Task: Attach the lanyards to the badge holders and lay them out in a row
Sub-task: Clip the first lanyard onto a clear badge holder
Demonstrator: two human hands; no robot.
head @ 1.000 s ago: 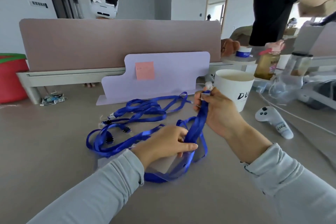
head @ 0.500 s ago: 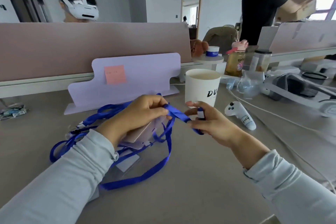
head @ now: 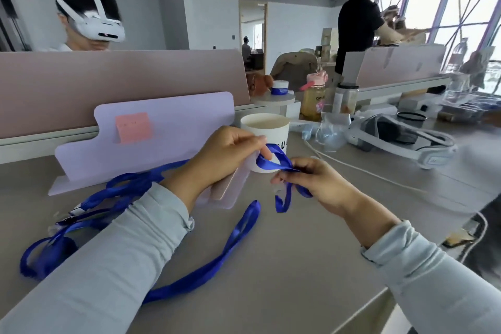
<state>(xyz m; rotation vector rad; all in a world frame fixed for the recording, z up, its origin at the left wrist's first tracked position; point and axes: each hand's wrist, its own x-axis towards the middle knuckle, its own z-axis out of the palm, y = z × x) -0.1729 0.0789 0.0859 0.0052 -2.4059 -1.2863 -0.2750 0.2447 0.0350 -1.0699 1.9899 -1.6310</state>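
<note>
hands (head: 225, 156) (head: 322, 184) pinch one lanyard (head: 279, 164), maybe two holders (head: 230, 190)

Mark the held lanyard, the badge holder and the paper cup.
lanyard (head: 282, 157): head view, raised blue loop.
badge holder (head: 230, 192): head view, its exposed lower part.
paper cup (head: 271, 134): head view, white side wall.

Blue lanyard (head: 235, 237) looped just beside pale, tilted badge holder (head: 231, 189)

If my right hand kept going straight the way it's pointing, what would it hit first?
Likely the left hand and the badge holder it grips, just past the blue lanyard; depth is unclear.
</note>
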